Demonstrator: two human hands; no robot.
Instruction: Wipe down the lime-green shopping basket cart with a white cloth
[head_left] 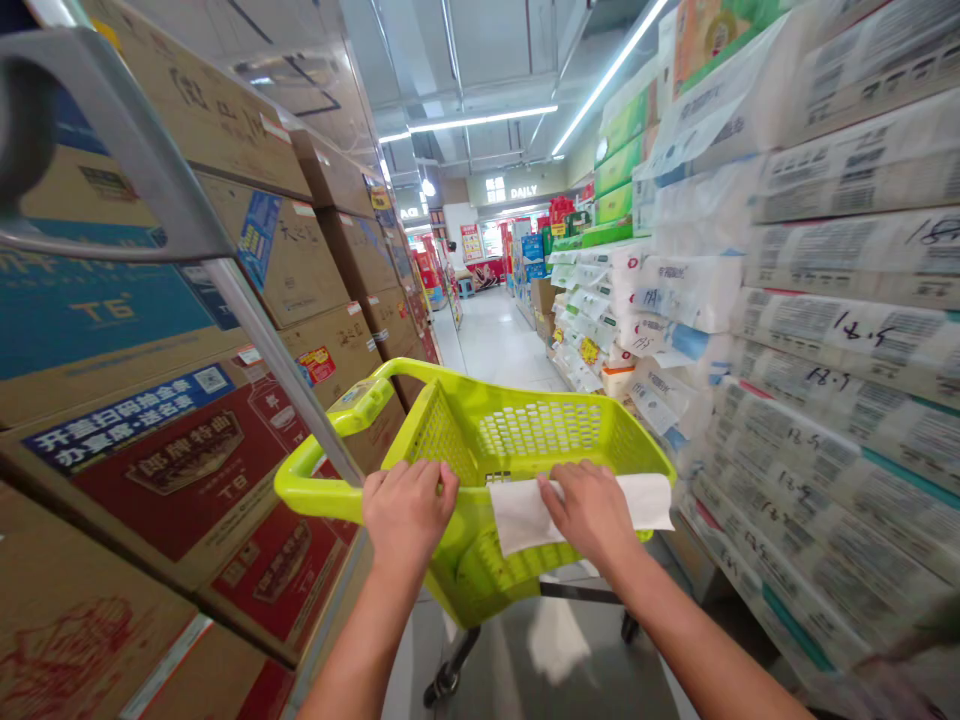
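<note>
A lime-green plastic shopping cart [465, 590] with a perforated basket stands right in front of me, its inside bare where I can see it. My left hand [409, 505] is closed over the near rim, beside a grey metal pole. Over the same rim, further right, a white cloth or paper sheet [517, 515] is draped. My right hand [589, 508] lies on that sheet with its fingers curled over the rim, the thumb pressing the sheet. The fingertips of both hands are hidden behind the rim.
Stacked cardboard cartons [292, 255] line the left side. A grey handle on a metal pole [289, 370] rises close on my left. Wrapped tissue packs [840, 330] are piled high on the right. A pale tiled aisle [499, 335] runs ahead, with a blue stool [466, 287] far off.
</note>
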